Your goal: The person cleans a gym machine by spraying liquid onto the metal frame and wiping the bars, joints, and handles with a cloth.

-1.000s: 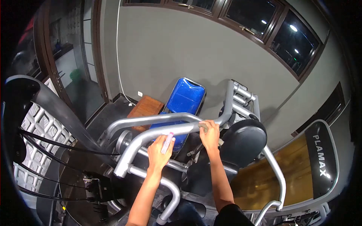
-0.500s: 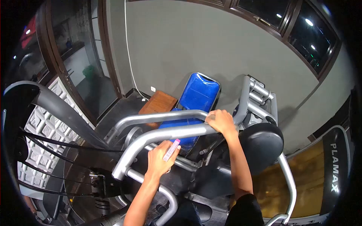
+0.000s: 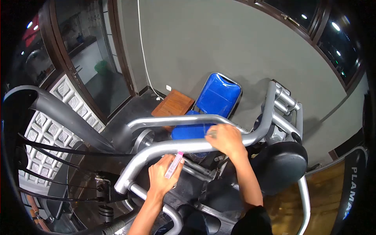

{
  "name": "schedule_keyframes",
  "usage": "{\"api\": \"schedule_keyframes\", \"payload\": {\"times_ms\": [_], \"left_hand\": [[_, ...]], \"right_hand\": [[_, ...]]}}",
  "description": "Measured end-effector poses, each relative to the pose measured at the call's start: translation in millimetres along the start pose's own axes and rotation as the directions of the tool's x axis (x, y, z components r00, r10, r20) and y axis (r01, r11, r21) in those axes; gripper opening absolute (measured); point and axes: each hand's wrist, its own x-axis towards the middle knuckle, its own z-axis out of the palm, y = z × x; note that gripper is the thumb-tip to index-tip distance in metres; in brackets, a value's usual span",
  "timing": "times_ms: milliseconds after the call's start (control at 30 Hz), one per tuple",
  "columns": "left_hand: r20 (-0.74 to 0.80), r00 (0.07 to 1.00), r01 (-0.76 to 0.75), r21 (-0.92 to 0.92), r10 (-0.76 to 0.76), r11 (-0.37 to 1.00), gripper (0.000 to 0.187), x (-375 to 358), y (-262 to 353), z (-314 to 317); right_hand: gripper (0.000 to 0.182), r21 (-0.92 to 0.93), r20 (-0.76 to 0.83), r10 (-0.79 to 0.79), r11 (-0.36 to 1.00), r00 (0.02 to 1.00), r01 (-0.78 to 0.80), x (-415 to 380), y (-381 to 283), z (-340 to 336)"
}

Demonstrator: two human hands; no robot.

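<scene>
1. Bar (image 3: 184, 147): thick silver tube on the exercise machine, directly forward of the person. Its long axis runs across the view, from the free end at lower left, through a bend, to the upright section at right.
2. Right hand (image 3: 230, 141): nearer to the bar, lying over its upper edge right of mid-length. Fingers are curled around a small greyish cloth (image 3: 212, 134), mostly hidden; its exact kind cannot be told. The hand appears to rest on the bar.
3. Left hand (image 3: 162, 174): on the near side of the bar, below its lower edge. Fingers are closed around a slim bottle (image 3: 174, 166), tilted, pink end towards the bar. Whether that end touches the bar cannot be told.
4. Surroundings: a second tube (image 3: 180, 120) runs beyond the bar, roughly alongside it; a black cushion (image 3: 284, 162) sits near its right end; a blue chair (image 3: 219, 94) stands beyond both tubes.
</scene>
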Motion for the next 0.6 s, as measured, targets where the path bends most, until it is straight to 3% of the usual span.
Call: {"api": "schedule_keyframes", "payload": {"times_ms": [67, 133, 167, 267, 333, 400, 467, 600], "left_hand": [[-0.008, 1.0, 0.005, -0.014, -0.005, 1.0, 0.024, 0, 0, -2], [-0.012, 1.0, 0.008, -0.002, -0.008, 1.0, 0.024, 0, -1, -2], [-0.011, 1.0, 0.007, 0.016, -0.006, 1.0, 0.023, -1, -2, -2], [-0.046, 0.999, -0.011, -0.015, 0.01, 1.0, 0.022, -1, -2, -3], [-0.078, 0.997, -0.004, -0.024, 0.002, 1.0, 0.022, -2, -5, -1], [-0.1, 0.995, 0.004, -0.035, -0.007, 0.999, 0.021, 0, -6, -3], [-0.109, 0.994, -0.018, -0.022, 0.015, 1.0, 0.021, -1, -4, -6], [-0.153, 0.988, -0.018, -0.057, 0.009, 0.998, 0.022, -1, -3, -6]], "right_hand": [[0.022, 0.025, -0.061, 0.062, 0.998, 0.996, -0.06, -16, 3, 5], [0.018, -0.13, -0.357, -0.005, 0.991, 0.934, -0.044, -25, -7, 26], [0.017, -0.111, -0.407, -0.009, 0.993, 0.914, -0.04, -28, -21, 33], [0.023, 0.078, -0.342, -0.013, 0.996, 0.939, 0.043, -38, -63, 53], [0.026, 0.148, -0.444, -0.127, 0.966, 0.887, 0.212, -46, -80, 72], [0.03, 0.185, -0.431, -0.104, 0.962, 0.896, 0.201, -52, -76, 75], [0.034, 0.217, -0.516, -0.114, 0.941, 0.849, 0.259, -56, -53, 76], [0.036, 0.169, -0.664, 0.026, 0.979, 0.747, 0.117, -71, -24, 78]]}}
